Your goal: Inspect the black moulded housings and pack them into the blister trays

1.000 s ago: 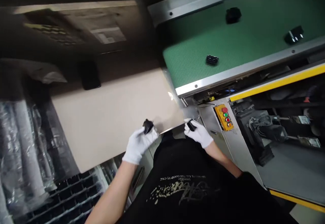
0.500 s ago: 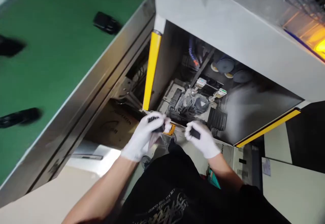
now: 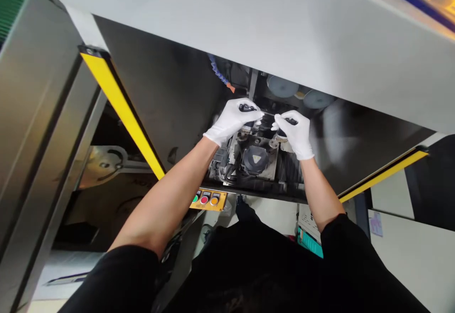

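Just beyond a round dark-grey machine unit [image 3: 255,159], the white-gloved left hand [image 3: 234,118] curls its grip around a small glossy black piece [image 3: 246,108]; alongside, the white-gloved right hand [image 3: 295,132] pinches a small dark piece [image 3: 292,121]. Neither piece's long axis is clear.

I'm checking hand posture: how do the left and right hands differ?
In the picture, the left hand points its fingers rightward; the right hand points its fingers leftward. The left hand sits slightly higher than the right hand. The left forearm slants; the right forearm rises more steeply. Both wear white gloves, fingers curled around dark parts.
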`<state>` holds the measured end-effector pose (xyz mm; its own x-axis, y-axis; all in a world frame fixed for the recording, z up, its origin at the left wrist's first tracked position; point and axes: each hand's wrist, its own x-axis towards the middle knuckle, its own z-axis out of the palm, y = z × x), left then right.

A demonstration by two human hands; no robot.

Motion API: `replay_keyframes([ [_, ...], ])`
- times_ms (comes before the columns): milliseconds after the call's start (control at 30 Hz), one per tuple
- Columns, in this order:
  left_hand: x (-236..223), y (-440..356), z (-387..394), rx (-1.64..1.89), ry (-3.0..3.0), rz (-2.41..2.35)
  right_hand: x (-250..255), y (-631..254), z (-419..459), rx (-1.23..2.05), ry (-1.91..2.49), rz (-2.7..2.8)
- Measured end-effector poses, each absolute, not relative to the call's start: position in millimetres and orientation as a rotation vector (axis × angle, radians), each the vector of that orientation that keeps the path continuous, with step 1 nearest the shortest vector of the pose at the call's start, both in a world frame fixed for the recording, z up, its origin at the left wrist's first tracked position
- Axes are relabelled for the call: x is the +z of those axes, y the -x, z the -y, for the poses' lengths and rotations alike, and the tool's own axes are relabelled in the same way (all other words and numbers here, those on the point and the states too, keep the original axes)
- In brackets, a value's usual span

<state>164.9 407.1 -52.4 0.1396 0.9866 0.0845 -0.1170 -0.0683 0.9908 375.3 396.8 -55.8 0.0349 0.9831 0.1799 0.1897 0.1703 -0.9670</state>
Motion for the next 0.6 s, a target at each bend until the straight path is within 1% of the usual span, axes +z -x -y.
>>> replay_keyframes([
  [300, -62.3, -163.6, -394.8, 1.322, -1.357, -1.114, -61.4, -378.9, -377.9, 0.727, 1.251, 1.441],
  [600, -69.7, -164.0, -387.7, 1.348, -1.400, -1.072, -70.9, -373.0, -369.2, 0.681, 1.301, 1.427],
])
